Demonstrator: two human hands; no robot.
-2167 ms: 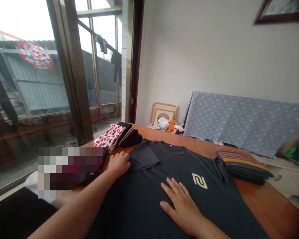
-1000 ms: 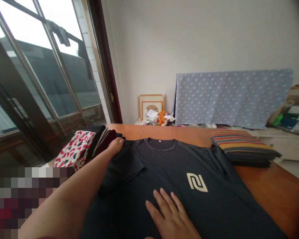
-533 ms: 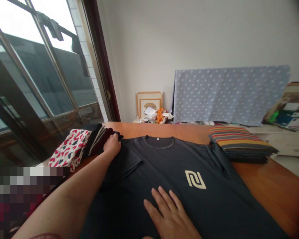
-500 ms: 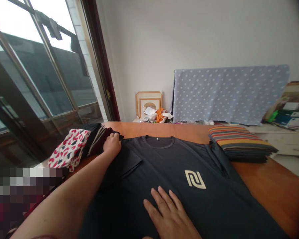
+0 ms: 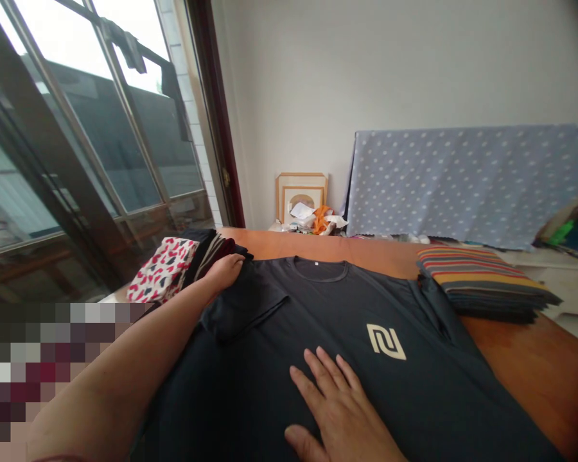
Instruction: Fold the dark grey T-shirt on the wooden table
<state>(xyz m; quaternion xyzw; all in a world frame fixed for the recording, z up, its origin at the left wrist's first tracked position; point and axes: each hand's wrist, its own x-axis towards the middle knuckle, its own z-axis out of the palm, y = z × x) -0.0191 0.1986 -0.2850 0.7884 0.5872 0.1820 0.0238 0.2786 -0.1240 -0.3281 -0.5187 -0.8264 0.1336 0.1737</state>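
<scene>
A dark charcoal t-shirt (image 5: 414, 391) with a cream logo (image 5: 386, 341) lies flat on the table, collar away from me. Its sleeve on my left is folded inward (image 5: 245, 307). My left hand (image 5: 224, 272) rests at that shoulder, fingers together, next to a stack of dark folded clothes (image 5: 212, 249). Beside that stack is a folded red-and-white patterned garment (image 5: 161, 272). My right hand (image 5: 340, 405) lies flat on the shirt's front, fingers spread, holding nothing, below the logo.
A striped folded stack (image 5: 484, 285) sits at the table's right. The orange wooden table (image 5: 525, 359) ends near a window (image 5: 101, 128) on the left. A polka-dot board (image 5: 462, 186), picture frames (image 5: 301, 204) and papers stand behind. A pixelated patch (image 5: 38, 378) covers the lower left.
The view has swung right and levelled since the earliest frame. My left hand has moved from the folded sleeve's side up to the shoulder. My right hand stays flat on the shirt.
</scene>
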